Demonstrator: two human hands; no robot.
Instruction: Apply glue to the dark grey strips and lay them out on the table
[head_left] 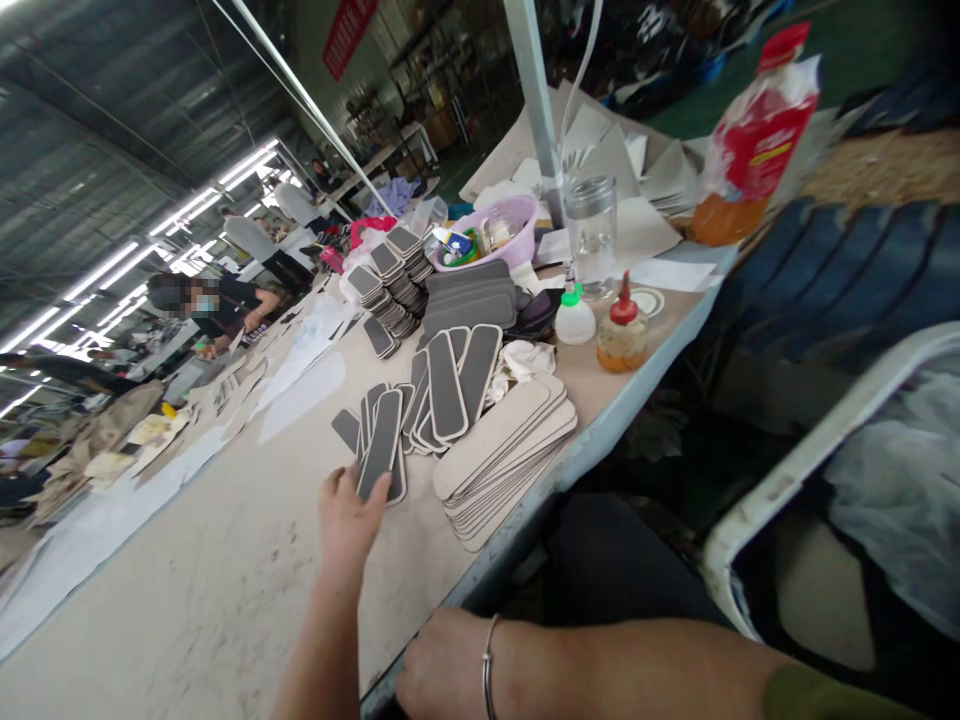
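My left hand [349, 512] reaches over the table, thumb and fingers on either side of the near end of a dark grey strip with a pale border [381, 440]. That strip lies on a loose fan of similar ones. Just to the right is a second, larger spread of grey strips [446, 390]. A slanting stack of beige rounded pieces [499, 440] lies by the table edge. My right hand [442, 660], with a bracelet on its wrist, rests low at the table's front edge. It is closed with the fingers curled, and anything inside is hidden.
Behind the strips are dark grey pieces [469, 298], piled small panels [390, 275] and a lilac basin [517, 235]. A white squeeze bottle [575, 318], a red-capped bottle [622, 335], a glass jar [592, 230] and a large drink bottle [754, 150] stand rightward. A co-worker [225, 305] works across.
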